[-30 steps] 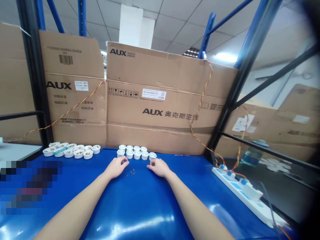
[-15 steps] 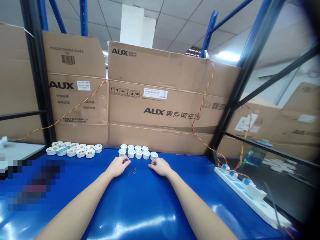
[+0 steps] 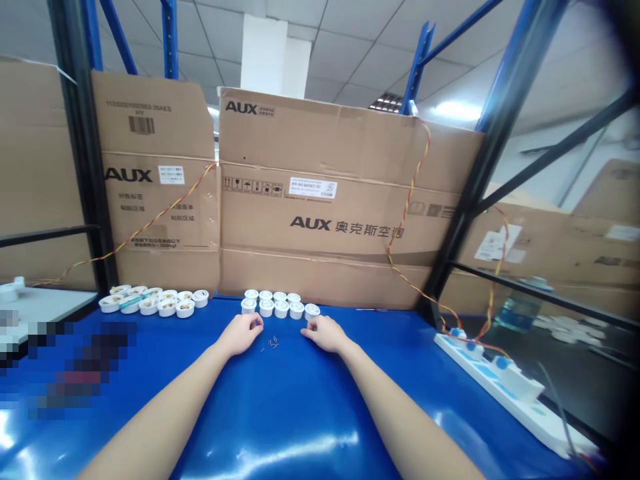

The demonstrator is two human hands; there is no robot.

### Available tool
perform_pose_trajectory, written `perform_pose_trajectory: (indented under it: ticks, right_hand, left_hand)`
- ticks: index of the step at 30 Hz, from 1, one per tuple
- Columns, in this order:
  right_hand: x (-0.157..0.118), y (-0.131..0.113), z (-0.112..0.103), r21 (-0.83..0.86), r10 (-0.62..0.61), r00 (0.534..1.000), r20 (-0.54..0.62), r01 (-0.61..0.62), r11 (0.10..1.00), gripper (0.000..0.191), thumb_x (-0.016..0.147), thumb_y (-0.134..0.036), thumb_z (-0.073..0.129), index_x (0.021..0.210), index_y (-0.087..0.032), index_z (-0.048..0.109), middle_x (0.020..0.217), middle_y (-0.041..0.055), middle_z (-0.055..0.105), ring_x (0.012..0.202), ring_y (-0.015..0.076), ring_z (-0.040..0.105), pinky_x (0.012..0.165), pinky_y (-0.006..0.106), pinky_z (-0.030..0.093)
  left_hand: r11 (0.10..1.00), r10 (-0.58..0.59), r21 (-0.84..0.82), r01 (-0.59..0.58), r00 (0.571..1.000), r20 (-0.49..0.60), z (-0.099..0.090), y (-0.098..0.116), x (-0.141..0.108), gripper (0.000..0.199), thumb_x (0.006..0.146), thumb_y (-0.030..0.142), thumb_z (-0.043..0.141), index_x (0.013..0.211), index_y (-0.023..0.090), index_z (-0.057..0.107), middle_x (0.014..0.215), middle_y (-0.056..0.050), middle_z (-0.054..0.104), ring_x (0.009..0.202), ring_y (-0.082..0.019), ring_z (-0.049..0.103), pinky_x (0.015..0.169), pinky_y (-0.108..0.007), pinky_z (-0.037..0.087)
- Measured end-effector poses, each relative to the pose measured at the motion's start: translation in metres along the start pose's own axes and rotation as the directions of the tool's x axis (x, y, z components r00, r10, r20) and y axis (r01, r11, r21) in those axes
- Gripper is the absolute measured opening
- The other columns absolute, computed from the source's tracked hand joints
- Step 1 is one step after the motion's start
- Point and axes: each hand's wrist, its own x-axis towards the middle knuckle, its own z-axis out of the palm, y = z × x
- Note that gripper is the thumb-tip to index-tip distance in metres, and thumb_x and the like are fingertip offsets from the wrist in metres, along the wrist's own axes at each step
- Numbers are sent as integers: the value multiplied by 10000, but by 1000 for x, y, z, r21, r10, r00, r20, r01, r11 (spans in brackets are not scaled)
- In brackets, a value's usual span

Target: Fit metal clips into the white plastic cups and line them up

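The blue desk (image 3: 380,350) is viewed from its front edge toward its rear edge. A cluster of small metal parts (image 3: 271,343), possibly screws or pins but too small to identify with certainty, lies on the bare surface toward the rear of the desk, between the two hands. The left hand (image 3: 240,335) is the nearer hand: its curled fingers stop just short of the cluster's left side. The right hand (image 3: 326,334) lies farther off on the cluster's right side, with a wider strip of bare desk between them. The cluster as a whole runs slantwise, from its nearer left end to its farther right end. The long axes of the individual parts appear to differ, but they cannot be resolved reliably in this view. The fingers of the left hand are drawn together just above the desk, and it cannot be determined whether they enclose a small part. The right hand is relaxed, with its fingers loosely apart and nothing visible in them. The two hands are well apart. Directly behind the cluster, nine small white cups (image 3: 280,303) stand in two rows close to the rear edge. A second group of white cups (image 3: 153,301), holding brownish contents, stands farther left along the same edge. A white power strip (image 3: 487,377) lies along the desk's right edge.
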Motion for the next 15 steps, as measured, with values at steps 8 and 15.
perform_pose_trajectory:
  ticks: [8, 15]
  right_hand:
    - [0, 0, 0, 23, -6, 1000, 2, 6, 1000, 309, 840, -451, 552, 690, -202, 656, 722, 26, 661, 666, 148, 559, 573, 252, 283]
    - [0, 0, 1, 19, -3, 1000, -6, 3, 1000, 317, 835, -459, 557, 669, -199, 631, 710, 17, 661, 663, 149, 567, 560, 253, 277]
  left_hand:
    - [1000, -6, 4, 6, 1000, 1, -2, 3, -1, 159, 815, 273, 526, 911, 235, 647, 740, 1, 655, 702, -165, 593, 624, -252, 377]
    - [1000, -2, 21, 2, 1000, 11, -2, 6, 0, 144, 809, 265, 539, 881, 229, 658, 730, -1, 653, 699, -166, 594, 611, -253, 369]
